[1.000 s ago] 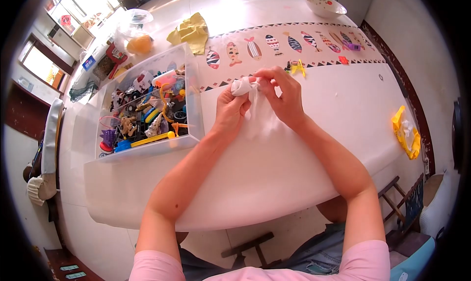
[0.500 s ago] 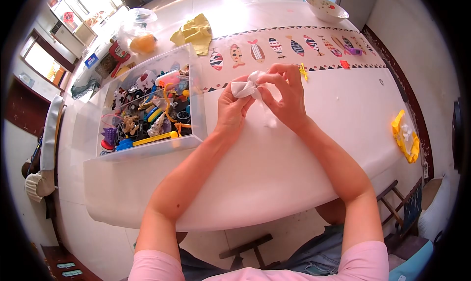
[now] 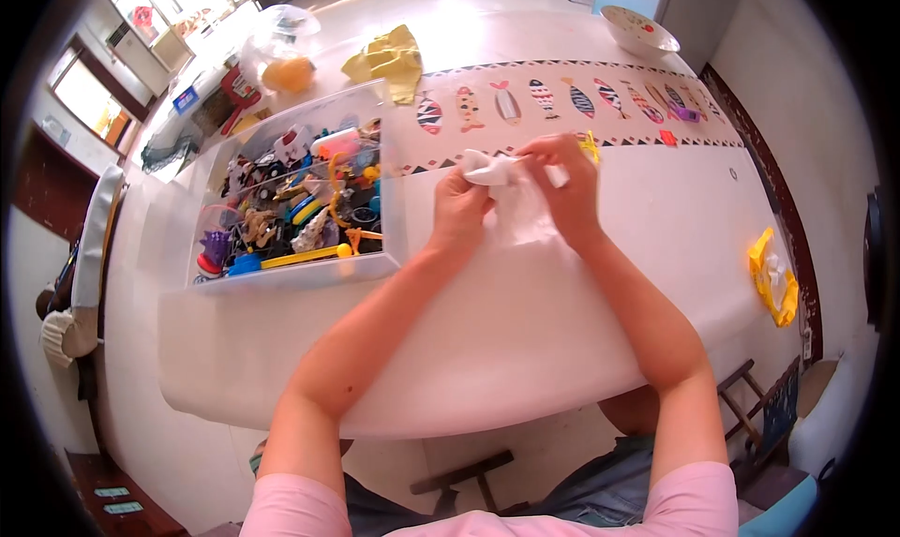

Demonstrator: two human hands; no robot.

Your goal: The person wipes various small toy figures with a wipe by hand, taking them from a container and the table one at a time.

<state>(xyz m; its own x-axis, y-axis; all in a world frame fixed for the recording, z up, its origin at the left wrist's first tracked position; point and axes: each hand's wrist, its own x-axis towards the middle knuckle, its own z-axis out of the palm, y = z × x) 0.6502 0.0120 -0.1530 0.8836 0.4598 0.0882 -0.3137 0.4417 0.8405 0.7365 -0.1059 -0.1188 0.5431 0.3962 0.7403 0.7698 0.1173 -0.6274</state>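
Note:
A thin white tissue (image 3: 518,214) is stretched between my hands above the table, its lower part hanging loose. My left hand (image 3: 457,214) pinches its bunched left end with thumb and fingers. On the other side, my right hand (image 3: 570,188) has its fingertips closed on the upper right part of the tissue. To the left of my hands stands a clear plastic box (image 3: 394,228) filled with small mixed toys (image 3: 291,200).
A fish-patterned runner (image 3: 525,129) lies across the table behind my hands. Near it are a yellow cloth (image 3: 389,61), a bowl (image 3: 639,33) and a small yellow toy (image 3: 589,147). At the right edge lies a yellow tissue pack (image 3: 783,303).
The tissue was knotted and bunched up between my fingers; now it is looser and spread wider, hanging down. My right hand has moved slightly right. The view has shifted a little.

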